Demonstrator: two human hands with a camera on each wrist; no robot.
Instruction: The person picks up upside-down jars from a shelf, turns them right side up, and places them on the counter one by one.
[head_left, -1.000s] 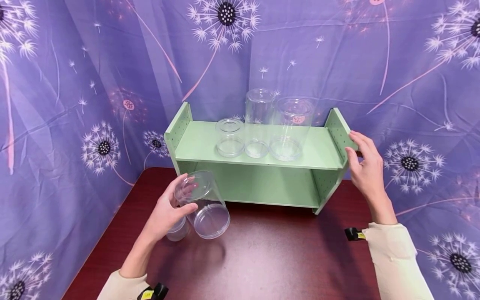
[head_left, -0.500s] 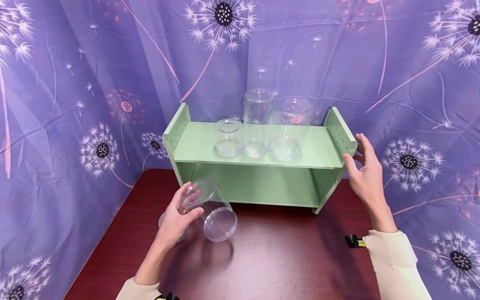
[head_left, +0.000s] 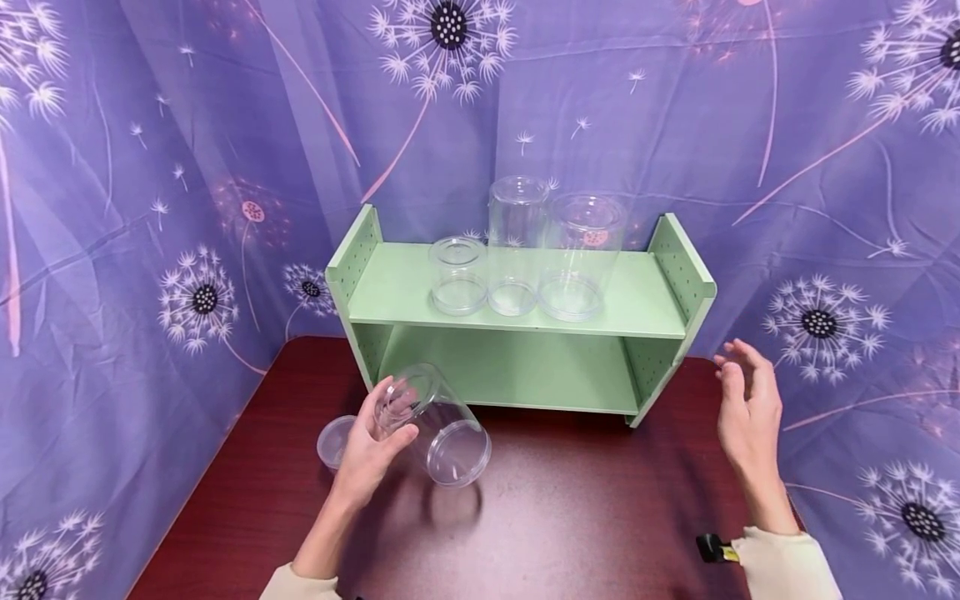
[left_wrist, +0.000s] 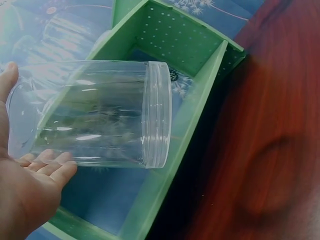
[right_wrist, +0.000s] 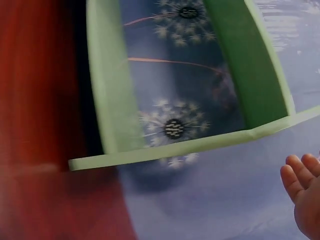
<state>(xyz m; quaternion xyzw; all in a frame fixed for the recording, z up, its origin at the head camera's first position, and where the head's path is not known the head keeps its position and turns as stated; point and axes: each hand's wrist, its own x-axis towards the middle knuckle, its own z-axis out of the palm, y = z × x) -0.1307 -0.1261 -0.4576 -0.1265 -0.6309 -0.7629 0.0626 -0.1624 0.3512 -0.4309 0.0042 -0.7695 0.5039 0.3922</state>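
My left hand point(head_left: 371, 458) grips a clear plastic jar point(head_left: 453, 437) by one end, thumb on the near side and fingers on the far side. The jar tilts in the air over the table, its rimmed end pointing down and right. In the left wrist view this jar point(left_wrist: 115, 115) lies lengthwise across the picture, with a ridged band at its far end. Behind the left hand, a smaller clear container point(head_left: 333, 440) stands on the table, partly covered by the hand. My right hand point(head_left: 752, 408) hovers with loosely bent fingers to the right of the green shelf point(head_left: 517, 327), holding nothing.
Three clear jars stand on the shelf's upper board: a short one point(head_left: 459, 279), a tall narrow one point(head_left: 516, 250) and a tall wide one point(head_left: 581, 262). The shelf sits on a dark red table point(head_left: 570, 500), with a purple dandelion-print cloth point(head_left: 637, 125) behind.
The left hand has carried the jar right and slightly down, tilting it further. My right hand has left the shelf's right side panel and moved down and right.
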